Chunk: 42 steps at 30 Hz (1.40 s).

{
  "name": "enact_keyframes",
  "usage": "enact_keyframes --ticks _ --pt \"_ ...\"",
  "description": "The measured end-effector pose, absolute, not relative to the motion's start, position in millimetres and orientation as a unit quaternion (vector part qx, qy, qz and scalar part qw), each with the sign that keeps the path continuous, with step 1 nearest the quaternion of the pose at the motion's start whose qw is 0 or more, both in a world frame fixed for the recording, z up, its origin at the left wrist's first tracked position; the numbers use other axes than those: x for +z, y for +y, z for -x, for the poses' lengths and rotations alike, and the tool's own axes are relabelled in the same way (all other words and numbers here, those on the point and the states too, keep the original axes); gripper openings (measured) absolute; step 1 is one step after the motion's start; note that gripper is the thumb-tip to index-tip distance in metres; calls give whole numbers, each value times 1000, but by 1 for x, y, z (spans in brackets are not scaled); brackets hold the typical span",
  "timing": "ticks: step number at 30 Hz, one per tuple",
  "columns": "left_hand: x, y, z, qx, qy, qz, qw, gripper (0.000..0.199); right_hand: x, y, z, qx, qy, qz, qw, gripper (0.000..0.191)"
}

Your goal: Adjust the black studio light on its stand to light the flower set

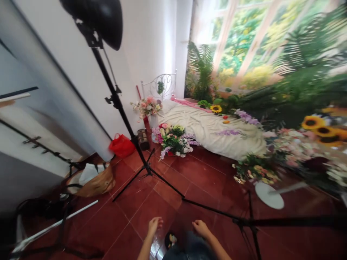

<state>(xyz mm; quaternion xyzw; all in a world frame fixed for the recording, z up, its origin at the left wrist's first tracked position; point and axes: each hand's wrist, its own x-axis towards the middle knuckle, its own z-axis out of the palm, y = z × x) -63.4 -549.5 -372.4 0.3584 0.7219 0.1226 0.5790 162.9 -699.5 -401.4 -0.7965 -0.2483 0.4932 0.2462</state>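
My left hand (155, 225) hangs low in front of my body, its fingers loosely bent and a little apart, holding nothing. At about the same height, my right hand (200, 228) is curled into a loose fist, with nothing visible in it. Both hands are in the air above the red tiled floor (146, 209). Between them, lower down, a dark shoe (170, 239) with a light figure on it shows beside my trouser leg. Nearest ahead of them stands a black light stand (119, 104) on spread legs, carrying a dark round lamp head (103, 21).
A bed with a cream cover (206, 126) stands against a window backdrop (244, 47). Flower bunches (173, 139) and sunflowers (320, 130) surround it. A red bag (121, 145) and a tan bag (100, 180) lie left. Another dark pole (292, 221) crosses the right foreground.
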Motion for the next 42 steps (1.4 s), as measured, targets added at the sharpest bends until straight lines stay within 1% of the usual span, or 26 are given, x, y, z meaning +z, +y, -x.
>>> enact_keyframes --ticks 2,4,7,11,14,17,22,25,27,31,33,36,39,42 --pt "-374 -546 38 114 667 -403 616 15 -404 -729 -178 455 -231 820 259 28" --pt "-377 -548 8 92 635 -441 628 17 -407 -760 -194 428 -200 834 284 29" --pt "-378 -566 -46 47 593 -494 634 17 -410 -807 -216 437 -105 833 324 31" --pt "-371 -613 -132 0 528 -563 636 17 -406 -876 -246 459 10 802 382 30" --pt "-354 -660 -205 -51 468 -611 637 19 -399 -933 -276 466 67 765 439 30" --pt "-320 -711 -281 -84 376 -649 656 23 -394 -989 -314 452 99 745 481 33" --pt "-225 -792 -396 -32 164 -703 692 35 -368 -1053 -386 413 117 738 521 33" --pt "-159 -833 -451 10 48 -720 692 40 -333 -1070 -432 375 106 730 561 35" --pt "-117 -859 -480 56 -11 -733 678 42 -304 -1077 -461 347 85 710 606 35" --pt "-47 -905 -522 139 -70 -751 642 59 -245 -1092 -512 325 84 601 725 30" --pt "-23 -923 -539 174 -78 -754 628 64 -218 -1100 -531 321 83 544 771 27" --pt "1 -945 -563 217 -71 -742 630 63 -187 -1105 -552 322 55 517 792 29" --pt "12 -961 -583 245 -52 -726 640 53 -171 -1101 -564 328 6 527 784 35" --pt "16 -974 -598 287 -22 -737 612 41 -169 -1095 -572 309 -7 545 779 34"
